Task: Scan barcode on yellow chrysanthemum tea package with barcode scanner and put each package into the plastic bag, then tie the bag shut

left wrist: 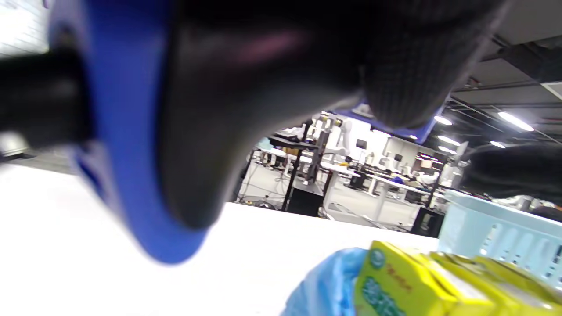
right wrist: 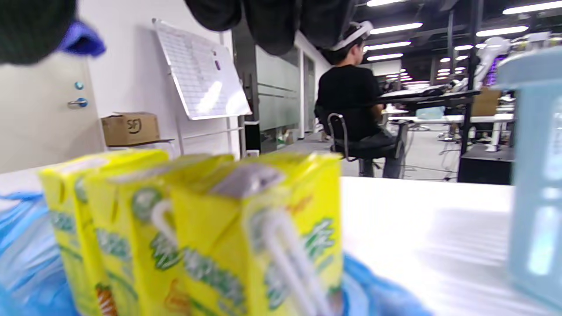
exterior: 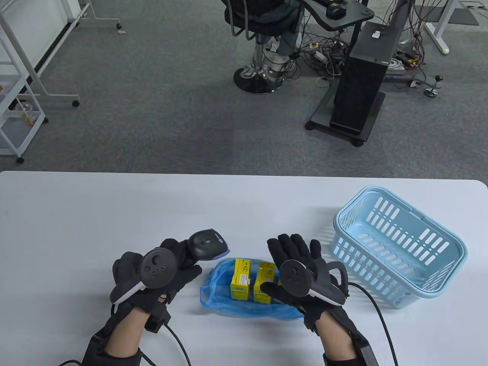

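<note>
Several yellow chrysanthemum tea packages (exterior: 241, 281) stand upright inside the blue plastic bag (exterior: 244, 307), whose mouth lies open on the white table. My left hand (exterior: 179, 263) grips the black barcode scanner (exterior: 207, 243) by its handle, head pointing toward the bag, just left of it. My right hand (exterior: 284, 259) hovers over the bag's right side with straight fingers and holds nothing. In the right wrist view the packages (right wrist: 246, 237) fill the foreground with the bag (right wrist: 26, 263) around them. The left wrist view shows the scanner (left wrist: 175, 131) close up above the packages (left wrist: 395, 281).
A light blue plastic basket (exterior: 400, 244) stands at the right of the table (exterior: 95, 213), close to my right hand, with nothing seen in it. Glove cables trail off the near edge. Beyond the table sit an office chair with a person and a computer stand.
</note>
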